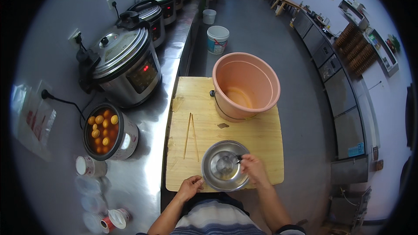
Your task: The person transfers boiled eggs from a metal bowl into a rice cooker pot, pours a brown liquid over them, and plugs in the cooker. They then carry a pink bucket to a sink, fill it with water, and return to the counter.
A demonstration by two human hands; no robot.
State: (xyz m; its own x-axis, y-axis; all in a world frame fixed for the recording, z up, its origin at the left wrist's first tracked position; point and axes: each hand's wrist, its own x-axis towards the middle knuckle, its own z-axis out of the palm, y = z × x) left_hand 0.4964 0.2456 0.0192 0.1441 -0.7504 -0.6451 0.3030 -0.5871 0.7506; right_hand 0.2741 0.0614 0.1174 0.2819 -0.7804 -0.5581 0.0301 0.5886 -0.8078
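Observation:
A round stainless steel bowl [212, 179] stands at the near edge of the wooden board, with a shallow layer of liquid in it. My right hand [254, 169] is over the bowl's right side, its fingers closed on a small dark object [239, 158] too blurred to name. My left hand [192, 186] rests beside the lower left rim, its fingers apart. Left of the bowl lies a pair of wooden chopsticks [187, 137]. A large pink plastic bucket [225, 107] with a wire handle stands at the board's far right.
On the steel counter [143, 179] at left are a pot of eggs in brown broth [129, 140], a large electric pressure cooker [130, 75], several more cookers behind it, and paper cups [119, 218]. White plastic pails [217, 40] stand on the floor beyond the wooden board [241, 133].

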